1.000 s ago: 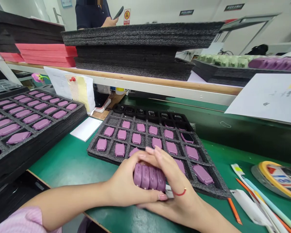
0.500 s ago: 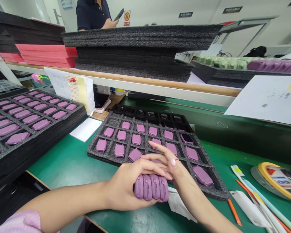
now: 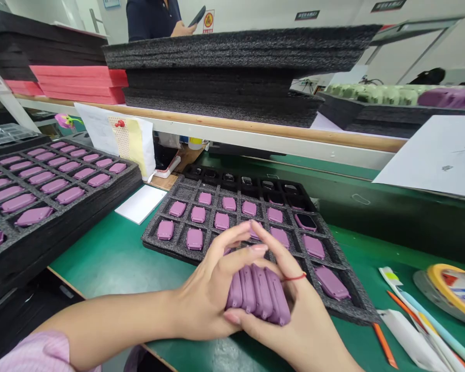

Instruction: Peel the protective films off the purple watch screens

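CASE ROW: TWO-HAND HOLD

Purple cases [image 3: 258, 294] are gripped in a row btwn L hand [image 3: 203, 297] and R hand [image 3: 294, 320], fingers curled round, at near side of tray [image 3: 182, 192]. Pressure should be applied evenly w/o squeezing any case out. Tray's near edge must be cleared; open bench [image 3: 112, 263] lies L, orange stick [image 3: 385, 345] near R

Workshop with stacked foam trays [image 3: 101, 206]

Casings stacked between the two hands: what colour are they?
The casings are purple; the head view shows it best.
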A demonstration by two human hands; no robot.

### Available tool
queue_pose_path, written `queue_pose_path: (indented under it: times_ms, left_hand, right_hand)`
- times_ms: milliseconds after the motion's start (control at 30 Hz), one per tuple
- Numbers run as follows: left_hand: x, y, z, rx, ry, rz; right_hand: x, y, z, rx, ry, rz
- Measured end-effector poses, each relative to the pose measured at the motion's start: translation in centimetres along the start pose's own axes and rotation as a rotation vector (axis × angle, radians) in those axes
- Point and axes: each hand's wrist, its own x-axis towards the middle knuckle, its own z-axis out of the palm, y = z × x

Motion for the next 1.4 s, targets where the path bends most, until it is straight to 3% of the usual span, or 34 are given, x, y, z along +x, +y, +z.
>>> queue_pose_path:
  times_ms: [100, 233, 333, 433, 567, 767, 1067, 1133, 1267, 1333, 1400]
  left_hand:
    - [0.0, 0.6, 0.2, -0.271, -0.013, -0.342]
    - [0.9, 1.5, 0.5, -0.873, 0.023, -0.879]
    - [1.3, 1.6, 0.8, -1.117, 0.111, -1.040]
    - [1.1, 1.4, 0.8, -1.239, 0.144, -1.019]
    - [0.7, 1.3, 0.6, -1.280, 0.121, -0.968]
    - [1.0, 1.4, 0.2, -1.249, 0.103, -0.966]
    - [0.6, 0.9, 0.2, -1.324, 0.106, -0.935]
    - [0.5, 0.8, 0.3, -1.353, 0.110, -0.935]
    - [0.6, 0.7, 0.2, -1.433, 0.055, -0.893]
    - [0.7, 0.8, 0.1, -1.450, 0.056, -0.883]
    - [0.8, 0.9, 0.0, -1.459, 0.065, -0.880]
  right_hand:
    - [0.2, 0.0, -0.4, -0.170, 0.056, -0.247]
    - [0.7, 0.5, -0.5, -0.458, -0.042, -0.503]
    - [0.9, 0.2, -0.9, -0.500, -0.101, -0.442]
    - [1.1, -1.1, -2.1, -0.391, -0.056, -0.309]
    - [1.3, -2.4, -3.4, -0.269, -0.062, -0.263]
    - [1.5, -2.5, -3.3, -0.094, -0.082, -0.135]
    - [2.0, -2.4, -3.6, -0.097, -0.017, -0.254]
    - [1.8, -2.3, -3.8, -0.102, 0.061, -0.301]
    - [1.1, -2.6, -4.2, -0.044, 0.332, -0.306]
    - [0.7, -2.6, -4.2, -0.107, 0.297, -0.343]
    - [0.5, -2.6, -3.9, -0.250, 0.147, -0.398]
